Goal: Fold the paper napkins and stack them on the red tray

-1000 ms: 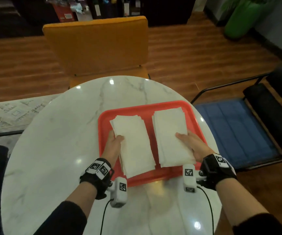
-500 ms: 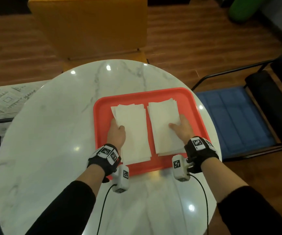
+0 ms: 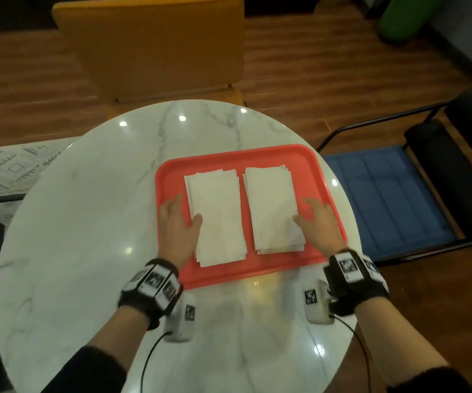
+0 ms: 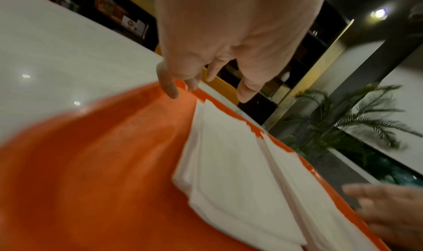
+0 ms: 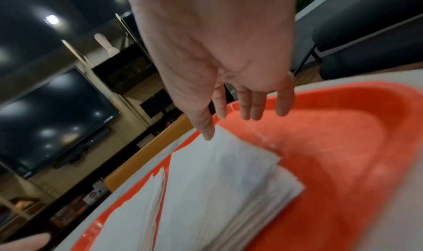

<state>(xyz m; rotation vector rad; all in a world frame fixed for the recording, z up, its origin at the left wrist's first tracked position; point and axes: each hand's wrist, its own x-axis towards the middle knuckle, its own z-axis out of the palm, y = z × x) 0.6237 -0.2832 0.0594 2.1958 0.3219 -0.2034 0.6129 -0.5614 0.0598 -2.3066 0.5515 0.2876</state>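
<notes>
Two stacks of folded white napkins lie side by side on the red tray (image 3: 240, 154): the left stack (image 3: 217, 217) and the right stack (image 3: 271, 205). My left hand (image 3: 179, 219) hovers at the left stack's outer edge, fingers relaxed, thumb over the paper's edge. In the left wrist view, the fingers (image 4: 169, 86) hang above the tray (image 4: 103, 164) and hold nothing. At the right stack's outer edge is my right hand (image 3: 314, 219), open. Its thumb (image 5: 206, 131) is at the top sheet of the right stack (image 5: 228, 182); I cannot tell if it touches.
The tray sits on the right half of a round white marble table (image 3: 87, 222). An orange chair (image 3: 155, 46) stands at the far side. A black-framed chair with a blue cushion (image 3: 385, 194) is close on the right.
Both hands have left the tops of the stacks and moved outward to the stacks' outer edges. The left stack, tilted a second ago, now lies parallel to the right one.
</notes>
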